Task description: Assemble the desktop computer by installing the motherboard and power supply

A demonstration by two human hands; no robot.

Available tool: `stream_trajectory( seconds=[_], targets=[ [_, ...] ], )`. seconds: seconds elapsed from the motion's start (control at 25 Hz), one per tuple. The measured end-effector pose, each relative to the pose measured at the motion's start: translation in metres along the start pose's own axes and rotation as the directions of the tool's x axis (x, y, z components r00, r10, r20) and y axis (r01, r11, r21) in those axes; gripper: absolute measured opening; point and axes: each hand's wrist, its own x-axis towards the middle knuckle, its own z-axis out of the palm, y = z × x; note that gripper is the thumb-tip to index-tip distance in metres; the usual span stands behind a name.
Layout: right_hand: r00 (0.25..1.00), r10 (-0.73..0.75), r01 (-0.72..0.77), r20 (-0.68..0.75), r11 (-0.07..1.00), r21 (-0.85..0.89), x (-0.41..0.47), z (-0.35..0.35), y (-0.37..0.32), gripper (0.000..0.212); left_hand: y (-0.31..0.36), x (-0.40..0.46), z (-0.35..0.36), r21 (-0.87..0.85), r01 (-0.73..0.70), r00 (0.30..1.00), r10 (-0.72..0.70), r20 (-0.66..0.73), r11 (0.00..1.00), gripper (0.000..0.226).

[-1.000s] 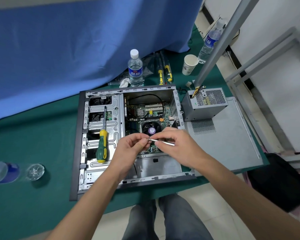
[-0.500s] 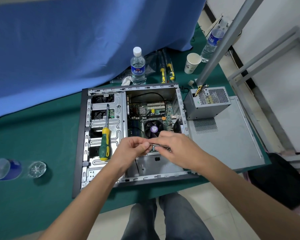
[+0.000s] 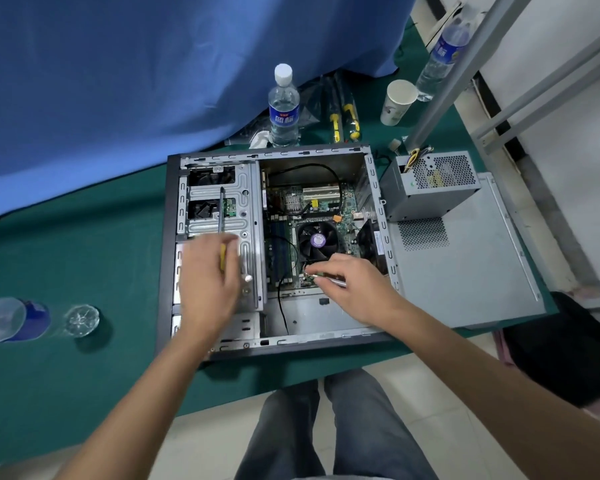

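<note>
Centrally, the open sheet-metal case (image 3: 371, 161) lies flat on green cloth, the green motherboard (image 3: 312, 216) seated inside and the perforated grey power supply (image 3: 430, 185) just outside it. The right hand (image 3: 357, 289) pinches slim metal tweezers (image 3: 333, 279) over the board. The blurred left hand (image 3: 208, 282) covers the screwdriver (image 3: 221, 216) handle; its grip cannot be told.

- Left hand (image 3: 207, 278): motion-blurred, covers screwdriver (image 3: 221, 216) handle; can't tell if gripping.
- Right hand (image 3: 355, 289) hides most of thin metal tool (image 3: 336, 280).
- Lying bottle (image 3: 13, 319) blurred, cut by left edge.
</note>
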Motion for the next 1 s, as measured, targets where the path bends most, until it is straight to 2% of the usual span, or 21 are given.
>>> stream_trajectory(
  seconds=[0.04,0.16,0.24,0.36,0.48,0.56,0.72,0.84,0.92,1.0],
  targets=[
    [0.999,0.012,-0.011,0.037,1.0,-0.027,0.003,0.003,0.002,0.028,-0.016,0.008,-0.007,0.059,0.016,0.999,-0.014,-0.029,0.998,0.034],
    [0.99,0.02,-0.006,0.139,0.995,-0.097,0.013,0.013,0.002,0.03,-0.057,0.022,-0.016,0.137,0.136,0.983,-0.15,0.104,0.981,0.051],
    [0.982,0.017,0.013,0.187,0.987,-0.157,0.025,0.019,0.0,0.03,-0.073,0.024,-0.011,0.155,0.105,0.979,-0.13,0.158,0.982,0.049],
    [0.972,0.012,0.042,0.233,0.973,-0.228,0.047,0.027,0.0,0.031,-0.086,0.027,-0.002,0.208,0.036,0.986,-0.069,0.155,0.977,0.042],
    [0.95,-0.019,0.125,0.313,0.939,-0.322,0.071,0.039,0.004,0.032,-0.097,0.028,0.003,0.27,0.034,0.986,-0.078,0.151,0.962,0.042],
    [0.938,-0.034,0.17,0.345,0.912,-0.372,0.083,0.047,0.009,0.03,-0.097,0.028,0.005,0.27,0.016,0.988,-0.056,0.142,0.963,0.043],
    [0.952,-0.079,0.191,0.297,0.908,-0.372,0.084,0.051,0.026,0.026,-0.084,0.024,-0.002,0.147,0.053,0.993,-0.067,0.093,0.988,0.042],
    [0.953,-0.142,0.242,0.269,0.889,-0.389,0.077,0.05,0.038,0.028,-0.053,0.011,-0.004,0.064,-0.034,0.999,0.032,0.034,0.997,0.046],
    [0.948,-0.169,0.272,0.271,0.872,-0.408,0.076,0.049,0.041,0.029,-0.027,-0.001,0.007,0.112,-0.167,0.982,0.154,0.112,0.98,0.045],
    [0.928,-0.239,0.351,0.286,0.822,-0.45,0.078,0.049,0.04,0.026,-0.013,-0.01,0.024,0.28,-0.28,0.944,0.21,0.256,0.918,0.047]
  ],
)
